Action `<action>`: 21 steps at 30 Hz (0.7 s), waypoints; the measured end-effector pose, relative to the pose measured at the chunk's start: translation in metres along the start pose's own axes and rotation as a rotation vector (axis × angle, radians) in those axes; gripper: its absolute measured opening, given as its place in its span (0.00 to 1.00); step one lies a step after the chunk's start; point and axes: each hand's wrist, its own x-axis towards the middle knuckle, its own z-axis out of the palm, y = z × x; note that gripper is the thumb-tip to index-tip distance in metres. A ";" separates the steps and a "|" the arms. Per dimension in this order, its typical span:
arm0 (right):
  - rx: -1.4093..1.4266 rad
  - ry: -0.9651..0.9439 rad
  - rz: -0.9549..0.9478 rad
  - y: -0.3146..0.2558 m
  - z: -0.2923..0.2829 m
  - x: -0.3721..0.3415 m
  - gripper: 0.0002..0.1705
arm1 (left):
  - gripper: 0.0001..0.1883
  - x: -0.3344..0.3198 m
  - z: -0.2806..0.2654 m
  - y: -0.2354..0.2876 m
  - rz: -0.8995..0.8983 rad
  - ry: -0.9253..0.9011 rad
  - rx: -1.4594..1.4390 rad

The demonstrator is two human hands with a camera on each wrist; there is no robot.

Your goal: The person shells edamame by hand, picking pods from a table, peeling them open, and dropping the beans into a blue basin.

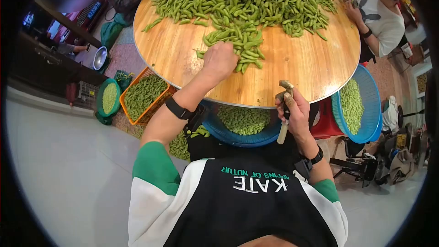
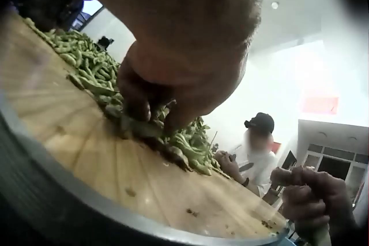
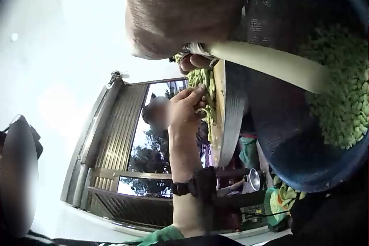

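A large heap of green soybean pods [image 1: 247, 0] covers the far part of the round wooden table [image 1: 169, 59]. A smaller pile of pods [image 1: 249, 48] lies nearer, in front of the heap. My left hand [image 1: 221, 59] is at this small pile, its fingers curled down and pinching pods [image 2: 141, 128] against the tabletop. Near the table's front edge, my right hand [image 1: 297, 110] grips a tool with a black part and a long pale flat end [image 1: 282, 133], which points down. In the right wrist view the pale end [image 3: 271, 64] reaches over the basin; the rest is hidden by the hand.
Below the table edge stands a blue basin [image 1: 215, 130] of shelled beans. Another blue basin [image 1: 336, 110] of beans is at right, and an orange crate [image 1: 132, 121] of pods at left, beside a green basin [image 1: 99, 96]. People sit at the far left and right [image 1: 388, 23].
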 end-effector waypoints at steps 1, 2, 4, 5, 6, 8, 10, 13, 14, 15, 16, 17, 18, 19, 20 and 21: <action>-0.006 -0.009 -0.003 0.003 -0.002 0.000 0.21 | 0.11 0.003 -0.002 0.000 -0.066 -0.063 -0.037; 0.014 -0.017 0.004 0.008 -0.004 0.000 0.21 | 0.11 0.002 -0.002 -0.002 -0.056 -0.070 -0.029; 0.027 -0.032 0.017 0.011 -0.001 0.000 0.21 | 0.11 -0.002 -0.002 -0.003 -0.115 -0.047 -0.104; 0.027 -0.054 0.038 0.012 0.001 -0.001 0.21 | 0.11 -0.005 -0.001 -0.003 -0.103 -0.054 -0.100; 0.013 -0.078 0.039 0.012 0.004 0.000 0.21 | 0.09 -0.010 -0.003 0.000 -0.041 0.020 -0.126; 0.065 -0.102 0.060 0.007 0.011 0.003 0.21 | 0.07 -0.017 -0.007 0.011 0.039 0.088 -0.152; 0.152 -0.159 0.102 0.002 0.018 0.008 0.22 | 0.06 -0.029 -0.021 0.032 -0.157 -0.074 -0.748; 0.305 -0.180 0.148 -0.003 0.026 0.014 0.22 | 0.05 -0.045 -0.016 0.049 -0.172 -0.209 -1.132; 0.376 -0.188 0.198 -0.002 0.027 0.015 0.21 | 0.05 -0.050 -0.014 0.051 -0.197 -0.269 -1.187; 0.375 -0.182 0.202 -0.001 0.026 0.017 0.21 | 0.05 -0.052 -0.011 0.054 -0.199 -0.275 -1.191; 0.413 -0.200 0.205 0.001 0.025 0.019 0.18 | 0.05 -0.053 -0.009 0.056 -0.222 -0.281 -1.219; 0.450 -0.219 0.209 0.003 0.025 0.019 0.15 | 0.06 -0.055 -0.006 0.058 -0.244 -0.287 -1.248; 0.435 -0.220 0.196 0.005 0.024 0.019 0.15 | 0.05 -0.057 -0.004 0.060 -0.238 -0.274 -1.278; 0.432 -0.218 0.199 0.004 0.023 0.019 0.15 | 0.05 -0.056 -0.001 0.059 -0.240 -0.274 -1.282; 0.451 -0.237 0.192 0.003 0.023 0.019 0.15 | 0.06 -0.056 0.002 0.056 -0.256 -0.293 -1.295; 0.470 -0.256 0.187 0.002 0.022 0.018 0.14 | 0.07 -0.057 0.003 0.057 -0.273 -0.310 -1.307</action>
